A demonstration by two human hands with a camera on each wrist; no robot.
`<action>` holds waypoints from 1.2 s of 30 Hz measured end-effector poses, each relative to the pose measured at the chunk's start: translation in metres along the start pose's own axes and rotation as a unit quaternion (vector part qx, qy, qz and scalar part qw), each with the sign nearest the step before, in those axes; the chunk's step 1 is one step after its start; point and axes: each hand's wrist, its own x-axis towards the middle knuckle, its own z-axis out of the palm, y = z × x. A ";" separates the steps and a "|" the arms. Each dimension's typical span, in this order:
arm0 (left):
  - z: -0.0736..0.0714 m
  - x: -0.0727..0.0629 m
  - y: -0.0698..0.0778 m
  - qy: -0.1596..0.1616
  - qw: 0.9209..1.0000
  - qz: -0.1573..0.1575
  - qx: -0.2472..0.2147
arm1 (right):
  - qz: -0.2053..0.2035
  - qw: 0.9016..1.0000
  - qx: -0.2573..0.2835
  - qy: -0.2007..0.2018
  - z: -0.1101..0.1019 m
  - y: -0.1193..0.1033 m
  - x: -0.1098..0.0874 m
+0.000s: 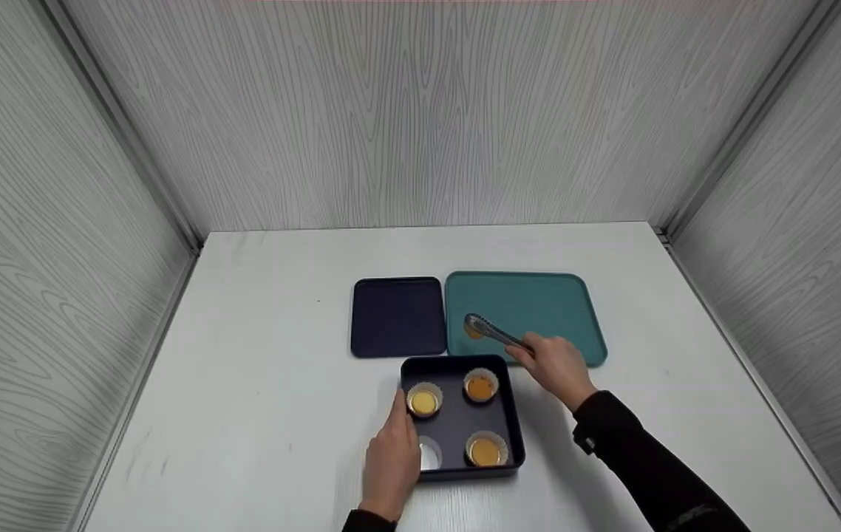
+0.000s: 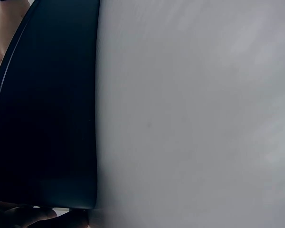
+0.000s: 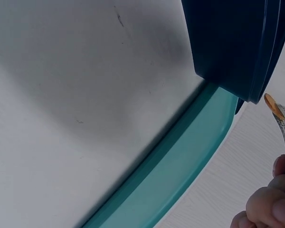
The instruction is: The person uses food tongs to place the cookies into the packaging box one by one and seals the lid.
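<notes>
My left hand (image 1: 392, 458) holds the left side of a deep dark square baking pan (image 1: 450, 425), its fingers along the outer wall. In the pan stand pale fluted baking cups: one (image 1: 424, 400) holds a yellow round piece, while an upper-right cup (image 1: 481, 385) and a lower-right cup (image 1: 487, 449) hold orange-brown ones. A white cup (image 1: 430, 454) beside my left hand is partly hidden. With my right hand (image 1: 557, 367) I grip metal tongs (image 1: 498, 333). Their tip is at a small orange-brown piece (image 3: 274, 105), over the teal tray (image 1: 539, 299) in the head view.
A flat dark square tray (image 1: 398, 318) lies beyond the pan, left of the teal tray. All of this is on a white table (image 1: 273, 384), with grey wood-grain panels (image 1: 420, 118) at the back and both sides.
</notes>
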 end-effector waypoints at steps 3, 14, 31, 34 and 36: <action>-0.001 0.001 0.001 -0.013 1.000 -0.011 -0.006 | -0.002 1.000 0.001 -0.001 -0.001 -0.005 -0.001; 0.001 0.001 0.000 -0.009 1.000 -0.011 0.000 | -0.052 0.998 0.022 0.006 -0.003 -0.025 -0.006; 0.001 0.002 0.000 0.002 1.000 -0.002 -0.002 | -0.082 0.992 0.071 -0.070 -0.009 -0.052 -0.019; 0.001 0.002 0.000 0.003 1.000 -0.001 -0.003 | -0.085 0.991 0.072 -0.079 -0.009 -0.055 -0.021; 0.001 0.002 0.000 0.002 1.000 -0.005 -0.004 | -0.085 0.990 0.072 -0.086 -0.008 -0.056 -0.022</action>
